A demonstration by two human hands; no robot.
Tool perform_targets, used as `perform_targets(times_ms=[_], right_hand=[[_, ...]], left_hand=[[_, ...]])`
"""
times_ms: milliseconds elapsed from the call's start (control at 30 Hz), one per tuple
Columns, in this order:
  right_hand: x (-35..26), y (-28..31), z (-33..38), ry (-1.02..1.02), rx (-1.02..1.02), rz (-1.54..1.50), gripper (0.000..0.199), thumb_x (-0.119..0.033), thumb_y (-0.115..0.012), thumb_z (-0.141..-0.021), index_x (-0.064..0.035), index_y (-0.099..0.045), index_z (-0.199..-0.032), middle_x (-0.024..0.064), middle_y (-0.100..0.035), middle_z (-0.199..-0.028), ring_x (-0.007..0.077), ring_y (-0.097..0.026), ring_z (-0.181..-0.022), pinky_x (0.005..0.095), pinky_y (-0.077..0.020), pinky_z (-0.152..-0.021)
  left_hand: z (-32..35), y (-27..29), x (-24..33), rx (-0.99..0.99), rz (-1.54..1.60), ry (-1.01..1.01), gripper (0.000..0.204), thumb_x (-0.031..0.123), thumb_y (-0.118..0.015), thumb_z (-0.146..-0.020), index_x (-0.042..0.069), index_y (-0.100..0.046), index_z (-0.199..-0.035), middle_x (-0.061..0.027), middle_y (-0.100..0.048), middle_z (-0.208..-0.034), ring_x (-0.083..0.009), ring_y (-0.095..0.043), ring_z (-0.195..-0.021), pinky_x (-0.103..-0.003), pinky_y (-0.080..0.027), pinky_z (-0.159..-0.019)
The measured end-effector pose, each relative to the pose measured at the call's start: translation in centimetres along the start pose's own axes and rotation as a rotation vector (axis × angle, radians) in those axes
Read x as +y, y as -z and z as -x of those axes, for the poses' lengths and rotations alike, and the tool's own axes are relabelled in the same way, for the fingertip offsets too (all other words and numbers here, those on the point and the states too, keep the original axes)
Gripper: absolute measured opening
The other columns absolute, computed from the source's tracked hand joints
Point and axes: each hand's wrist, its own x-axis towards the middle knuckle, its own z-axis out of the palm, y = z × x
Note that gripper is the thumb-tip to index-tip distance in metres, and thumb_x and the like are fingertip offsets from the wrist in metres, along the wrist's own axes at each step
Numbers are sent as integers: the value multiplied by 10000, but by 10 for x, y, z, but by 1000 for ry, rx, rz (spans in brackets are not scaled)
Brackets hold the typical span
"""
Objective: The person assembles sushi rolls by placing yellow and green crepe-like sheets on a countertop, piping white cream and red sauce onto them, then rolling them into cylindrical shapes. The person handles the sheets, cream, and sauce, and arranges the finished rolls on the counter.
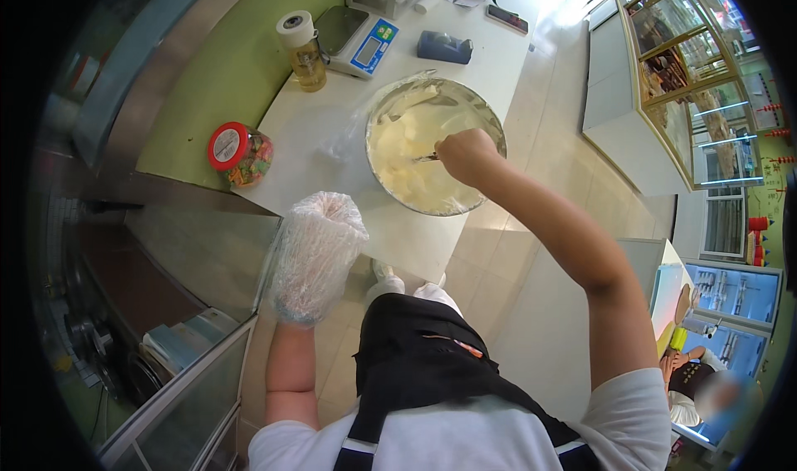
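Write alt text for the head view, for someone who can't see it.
A person's right hand holds a utensil in a metal bowl of pale, creamy mixture on a white table; crinkled clear plastic covers the left hand. Nearby are a digital scale, a bottle and a red-lidded jar.

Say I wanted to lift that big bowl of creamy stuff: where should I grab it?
Probably by the rim of the bowl, both hands coming from opposite sides, left and right: it is wide and round, with no handle visible, and cream coats much of the inside. The person's right hand reaches in across the right rim, so that side would need clearing first.
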Motion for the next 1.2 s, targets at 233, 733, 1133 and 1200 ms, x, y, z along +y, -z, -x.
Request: perform_targets(times_ms=[233,733,1133,1200], right_hand=[[46,87,40,255,691,237,210,-184,-636,-922,-183,-754,-1095,14,-673,-937,179,-638,-972,317,-506,-820],[27,-3,-41,375,507,351,85,-187,-655,-885,-169,-697,-813,-28,-689,-850,192,-677,-954,350,-527,-814],[40,-31,-9,178,171,-461,368,-326,-611,-1015,-12,-743,-877,159,-702,-756,384,-682,-753,505,-521,-704],[49,-31,-4,184,49,-576,358,-332,-616,-1018,-25,-763,-907,121,-668,-688,313,-642,-661,456,-489,-630]], left_hand=[[-26,-2,6,-24,-128,-79,61,75,-650,-834,19,-626,-837,-134,-619,-851,-299,-631,-828,-385,-496,-723],[-35,-44,-16,-11,-515,-354,351,67,-662,-766,67,-632,-1115,-142,-597,-1132,-336,-569,-1157,-454,-423,-1057],[-20,-59,-29,-18,-343,-344,523,17,-626,-772,80,-639,-1291,-192,-584,-1349,-414,-495,-1333,-527,-356,-1164],[-19,-66,-29,-2,-327,-362,501,24,-629,-778,83,-645,-1276,-186,-592,-1334,-406,-507,-1318,-520,-372,-1150]])
